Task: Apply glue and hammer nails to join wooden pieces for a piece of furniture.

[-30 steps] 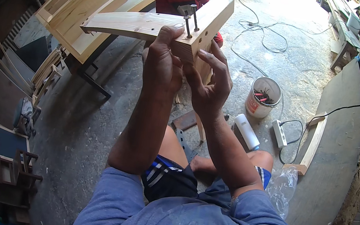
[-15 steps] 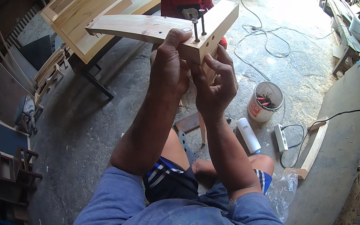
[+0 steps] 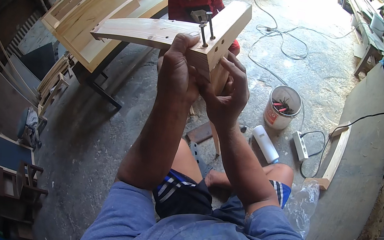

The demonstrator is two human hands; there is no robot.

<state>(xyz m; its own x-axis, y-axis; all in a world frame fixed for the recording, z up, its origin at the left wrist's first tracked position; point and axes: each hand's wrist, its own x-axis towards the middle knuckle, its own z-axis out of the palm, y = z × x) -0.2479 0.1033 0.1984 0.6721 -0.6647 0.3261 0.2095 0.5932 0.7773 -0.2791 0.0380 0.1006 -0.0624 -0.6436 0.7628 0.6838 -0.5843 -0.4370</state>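
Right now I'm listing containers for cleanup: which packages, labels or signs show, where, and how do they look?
Bucket: on the floor right of the hands, round, white with a red label band, tools inside.
Bottle: lying on the floor below the bucket, white cylinder.
Plastic bag: by the right knee, clear, crumpled.

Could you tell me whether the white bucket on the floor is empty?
No, the white bucket on the concrete floor holds red-handled items.

Sunlit concrete floor [image 3: 99, 135], wooden workbench [image 3: 94, 9]
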